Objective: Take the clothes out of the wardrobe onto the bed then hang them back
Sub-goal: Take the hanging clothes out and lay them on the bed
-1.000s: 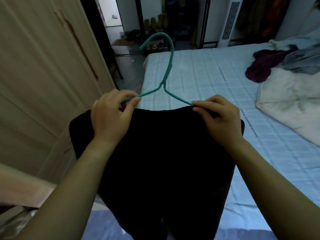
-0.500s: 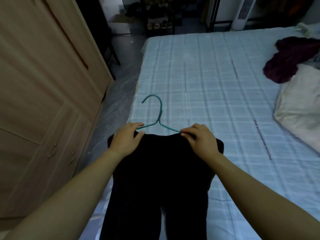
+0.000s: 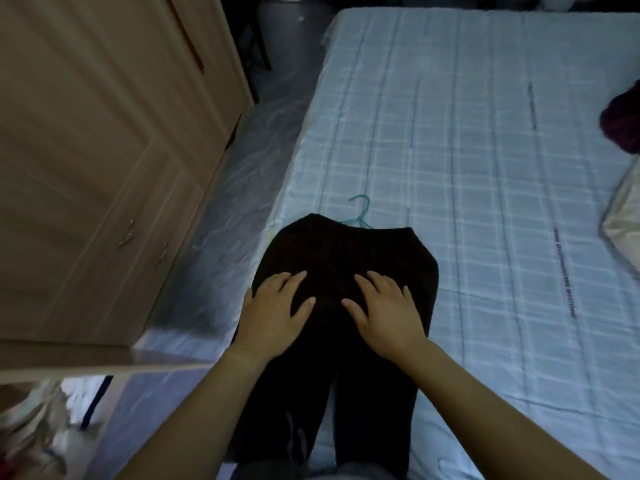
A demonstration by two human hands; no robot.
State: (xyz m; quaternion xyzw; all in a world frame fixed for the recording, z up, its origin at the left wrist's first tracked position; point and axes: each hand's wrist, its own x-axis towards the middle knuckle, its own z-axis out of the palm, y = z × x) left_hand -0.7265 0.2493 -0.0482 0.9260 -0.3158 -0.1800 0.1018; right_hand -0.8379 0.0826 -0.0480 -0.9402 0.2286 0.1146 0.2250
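A pair of black trousers (image 3: 346, 251) lies flat on the light blue checked bed (image 3: 467, 168), legs running toward me over the near edge. A teal hanger (image 3: 360, 213) sticks out from the waistband, its hook resting on the sheet. My left hand (image 3: 273, 313) and my right hand (image 3: 384, 310) lie palm-down on the trousers with fingers spread, holding nothing. The beige wardrobe (image 3: 104, 133) stands to the left with its doors closed.
A dark red garment (image 3: 623, 123) and a pale cream blanket (image 3: 623, 216) lie at the bed's right edge. Plastic-covered floor (image 3: 242, 161) runs between wardrobe and bed. A pale shelf edge (image 3: 86, 368) juts in at lower left.
The trousers on the hanger came down from mid-air onto the bed. Both hands let go of the hanger's shoulders and slid down onto the cloth, now lying flat.
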